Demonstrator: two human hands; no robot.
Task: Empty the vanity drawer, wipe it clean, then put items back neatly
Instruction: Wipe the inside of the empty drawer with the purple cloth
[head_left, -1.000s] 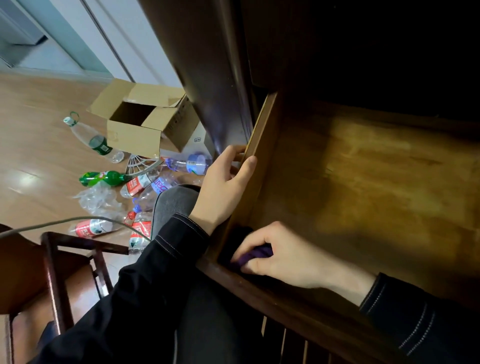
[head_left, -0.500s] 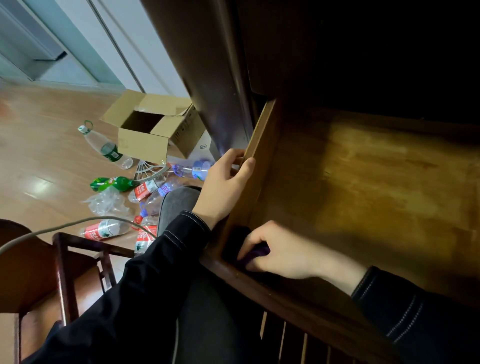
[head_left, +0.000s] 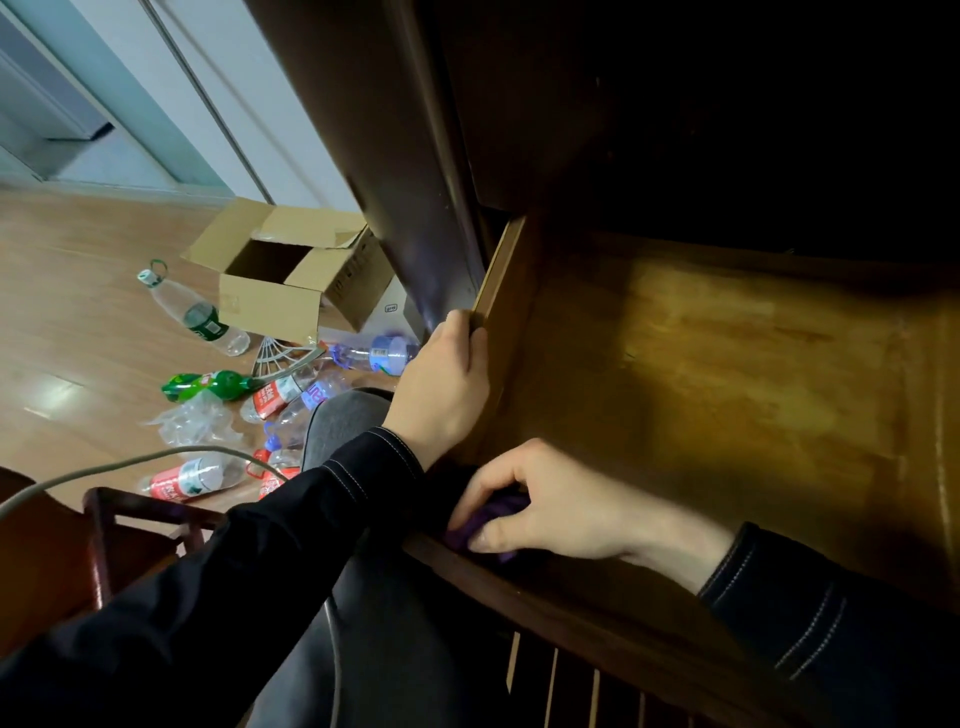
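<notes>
The wooden vanity drawer is pulled out in front of me, and its bare brown bottom shows no items. My left hand grips the top edge of the drawer's left side wall. My right hand presses a purple cloth into the drawer's near left corner, against the front wall. My fingers cover most of the cloth. The back of the drawer lies in deep shadow under the vanity top.
On the wooden floor to the left lie an open cardboard box, several plastic bottles and crumpled plastic. A dark wooden chair stands at the lower left, with a grey cable across it. My knee is beside the drawer.
The view has shifted slightly right and down. My right hand has rubbed the cloth a little within the near left corner. My left hand keeps its hold on the side wall.
</notes>
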